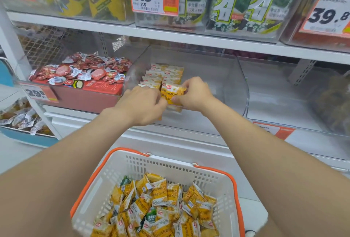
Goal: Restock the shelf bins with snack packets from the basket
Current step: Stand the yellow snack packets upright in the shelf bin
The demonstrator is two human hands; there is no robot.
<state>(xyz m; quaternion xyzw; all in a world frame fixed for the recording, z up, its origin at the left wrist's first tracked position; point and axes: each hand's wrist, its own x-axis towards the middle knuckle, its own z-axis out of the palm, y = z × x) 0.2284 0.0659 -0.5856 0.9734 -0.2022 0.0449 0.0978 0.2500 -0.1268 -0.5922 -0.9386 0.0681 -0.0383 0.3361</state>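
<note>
Both hands, left hand [141, 102] and right hand [193, 93], pinch one yellow snack packet [171, 93] at the clear shelf bin's [234, 85] front, short rows [162, 75] stocked just beyond, basket [106, 176] below still heaped.

The clear bin [234, 93] opens towards me, but my left hand [141, 104] and right hand [193, 94], both gripping one yellow packet [171, 93], fill the near left part of its mouth. Behind them the rows of packets [162, 75] stand packed against the bin's left wall, so I see no way in there. Right of the rows the bin floor lies bare as far as the curved right wall, room enough to reach in. The shelf board [189, 40] above caps the entry. Nearer me the basket [170, 163] sits below the bin's front, its orange handles [89, 185] lying down along the rim, its top open.
</note>
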